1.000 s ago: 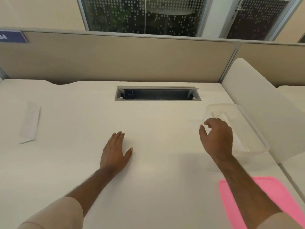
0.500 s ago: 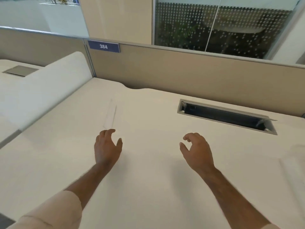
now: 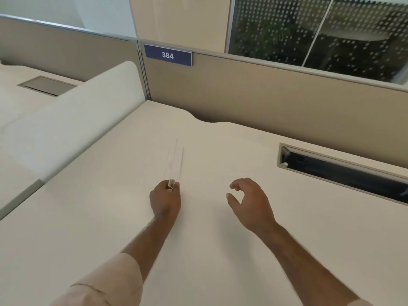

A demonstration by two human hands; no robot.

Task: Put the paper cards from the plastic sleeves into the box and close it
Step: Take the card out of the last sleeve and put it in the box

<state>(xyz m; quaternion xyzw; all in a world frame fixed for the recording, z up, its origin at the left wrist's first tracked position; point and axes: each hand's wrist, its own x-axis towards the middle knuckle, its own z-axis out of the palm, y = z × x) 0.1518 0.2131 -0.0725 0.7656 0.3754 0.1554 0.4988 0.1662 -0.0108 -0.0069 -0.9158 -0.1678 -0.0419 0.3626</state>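
A clear plastic sleeve (image 3: 174, 164) with pale paper inside lies on the white desk (image 3: 110, 206), reaching away from me. My left hand (image 3: 165, 200) pinches the sleeve's near end between thumb and fingers. My right hand (image 3: 249, 203) hovers a little to the right of it, fingers loosely curled, holding nothing. The box is out of view.
A cable slot (image 3: 340, 171) is cut into the desk at the right. A beige partition (image 3: 265, 96) with a blue sign reading 384 (image 3: 167, 55) closes the back. A white side divider (image 3: 72, 129) runs along the left edge.
My view swung left, away from the clear box and pink lid. My left hand reached the sleeve and took hold of its near end. My right hand left the box and followed.
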